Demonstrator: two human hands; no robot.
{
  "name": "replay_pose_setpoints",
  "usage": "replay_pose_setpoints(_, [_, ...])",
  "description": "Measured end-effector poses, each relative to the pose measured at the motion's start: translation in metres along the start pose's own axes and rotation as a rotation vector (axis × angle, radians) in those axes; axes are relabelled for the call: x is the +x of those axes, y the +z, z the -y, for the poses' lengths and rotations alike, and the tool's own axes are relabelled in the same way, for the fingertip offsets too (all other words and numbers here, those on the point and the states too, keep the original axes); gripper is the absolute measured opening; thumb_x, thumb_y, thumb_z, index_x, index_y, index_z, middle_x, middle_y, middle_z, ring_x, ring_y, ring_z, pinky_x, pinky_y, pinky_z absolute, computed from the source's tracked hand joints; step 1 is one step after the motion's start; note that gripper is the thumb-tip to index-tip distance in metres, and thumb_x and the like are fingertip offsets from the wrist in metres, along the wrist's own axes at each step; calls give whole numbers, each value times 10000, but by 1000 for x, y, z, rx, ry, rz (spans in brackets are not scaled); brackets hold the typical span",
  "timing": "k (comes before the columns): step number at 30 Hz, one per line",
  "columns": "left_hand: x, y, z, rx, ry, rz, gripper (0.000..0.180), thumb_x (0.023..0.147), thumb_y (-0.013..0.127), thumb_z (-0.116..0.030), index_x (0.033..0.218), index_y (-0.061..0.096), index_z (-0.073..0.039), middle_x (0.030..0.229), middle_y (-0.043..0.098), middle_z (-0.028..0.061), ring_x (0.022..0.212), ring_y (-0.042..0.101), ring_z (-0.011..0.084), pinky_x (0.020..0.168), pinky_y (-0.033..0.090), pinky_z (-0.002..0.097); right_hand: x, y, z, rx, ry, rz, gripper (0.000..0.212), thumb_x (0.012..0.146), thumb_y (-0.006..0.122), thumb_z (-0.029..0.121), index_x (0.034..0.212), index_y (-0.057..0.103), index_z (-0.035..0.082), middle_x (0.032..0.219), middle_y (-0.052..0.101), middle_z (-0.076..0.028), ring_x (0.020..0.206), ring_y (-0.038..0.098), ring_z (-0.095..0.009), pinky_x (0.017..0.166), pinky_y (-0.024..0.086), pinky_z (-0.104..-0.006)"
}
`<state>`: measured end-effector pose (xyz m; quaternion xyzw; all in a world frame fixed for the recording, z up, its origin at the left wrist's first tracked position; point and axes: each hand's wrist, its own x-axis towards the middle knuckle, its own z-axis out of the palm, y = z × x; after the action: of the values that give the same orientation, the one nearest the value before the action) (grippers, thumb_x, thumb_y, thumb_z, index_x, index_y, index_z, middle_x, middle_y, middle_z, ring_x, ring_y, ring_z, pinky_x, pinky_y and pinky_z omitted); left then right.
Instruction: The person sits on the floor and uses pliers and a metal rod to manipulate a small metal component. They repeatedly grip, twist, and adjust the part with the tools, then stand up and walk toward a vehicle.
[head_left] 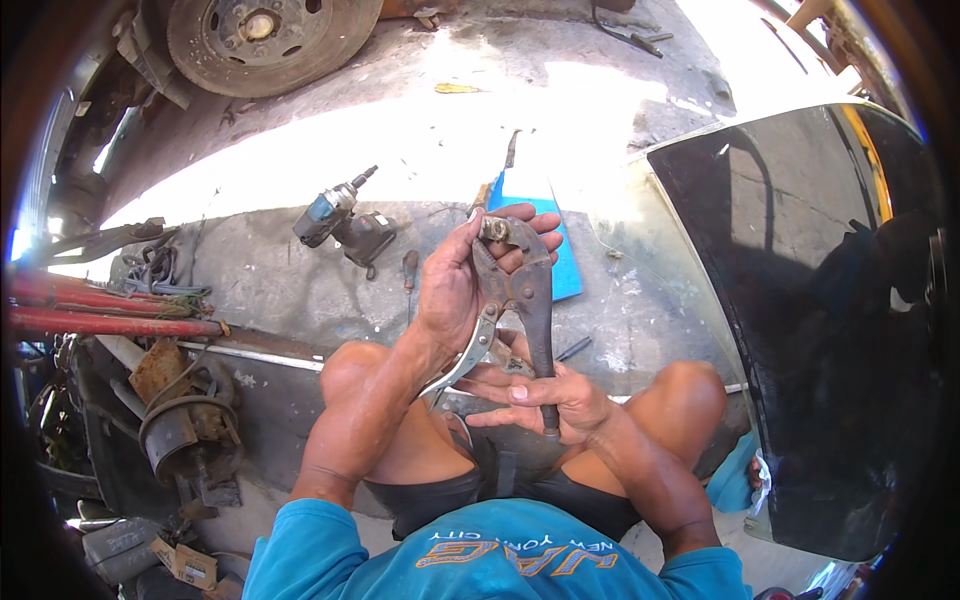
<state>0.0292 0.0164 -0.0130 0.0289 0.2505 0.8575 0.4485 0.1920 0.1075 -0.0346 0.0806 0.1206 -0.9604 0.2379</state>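
Observation:
In front of my lap I hold a worn pair of locking pliers with a dark upper body and a curved silver lever. My left hand is closed round the jaw end, its thumb at the side and its fingers behind. Lower down, my right hand supports the dark handle near its screw end, the thumb lying across it and the other fingers reaching left. Beyond the pliers, a flat blue sheet lies on the floor. A dark pen rests between my knees and that sheet.
A blue cordless driver stands left of my hands, near a screwdriver. A large dark glass panel is on the right. Red bars and a rusty metal drum lie left. A vehicle wheel stands at the far left.

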Motion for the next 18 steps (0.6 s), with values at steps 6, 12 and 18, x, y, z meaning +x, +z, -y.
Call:
replay_pose_setpoints(6, [-2, 4, -3, 29, -23, 2, 540, 1098, 333, -351, 1374, 462, 94, 1329, 590, 304, 1176, 655, 328, 1067, 519, 464, 3, 1, -4, -47, -10, 40, 1009, 848, 625, -1, 1626, 9, 177, 1612, 247, -268, 1514, 225, -453, 1153, 240, -720])
replay_pose_setpoints(12, [-1, 4, -7, -36, -54, 70, 534, 1092, 351, -350, 1364, 468, 94, 1299, 612, 295, 1138, 680, 326, 1024, 557, 450, 5, -3, -5, -24, -5, 95, 967, 875, 617, 10, 1627, 37, 188, 1622, 231, -222, 1517, 226, -436, 1149, 251, -713])
replay_pose_setpoints(18, [-2, 7, -9, 57, -67, 19, 563, 1093, 325, -401, 1353, 477, 75, 1329, 587, 297, 1214, 630, 363, 1028, 549, 458, 8, -4, -8, 27, -12, 70, 1015, 863, 635, 34, 1629, -4, 218, 1646, 164, -210, 1529, 161, -455, 1152, 219, -736])
